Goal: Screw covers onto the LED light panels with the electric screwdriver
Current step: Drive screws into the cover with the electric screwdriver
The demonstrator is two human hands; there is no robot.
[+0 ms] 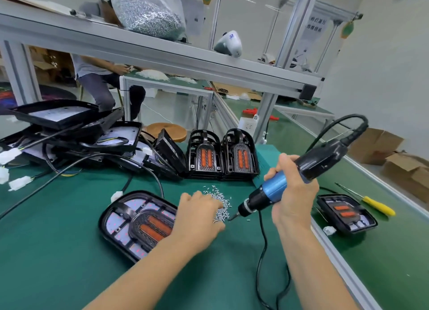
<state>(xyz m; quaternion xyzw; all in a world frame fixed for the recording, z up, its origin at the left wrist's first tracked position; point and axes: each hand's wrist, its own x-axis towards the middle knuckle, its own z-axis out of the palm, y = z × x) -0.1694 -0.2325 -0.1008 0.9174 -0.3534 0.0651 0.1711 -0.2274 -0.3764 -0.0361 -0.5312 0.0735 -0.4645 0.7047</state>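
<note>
the led light panel [139, 223] with its cover lies lower left of centre on the table [58, 251]. left hand [199, 213] picks in the screws [221, 207], grip unclear; right hand [293, 193] clasps the electric screwdriver [290, 177], tip toward the pile.

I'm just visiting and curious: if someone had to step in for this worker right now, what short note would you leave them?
Right hand: grips the electric screwdriver, bit tip at the edge of the loose screw pile.
Left hand: over the screw pile, fingers down among the screws; whether it has one is hidden.
Panel being worked: flat on the green mat, cover seated, just left of the left hand.
Another panel lies to the right; spare covers stand behind; more panels are stacked at left.
Left to do: pick a screw, drive it into the cover.
</note>
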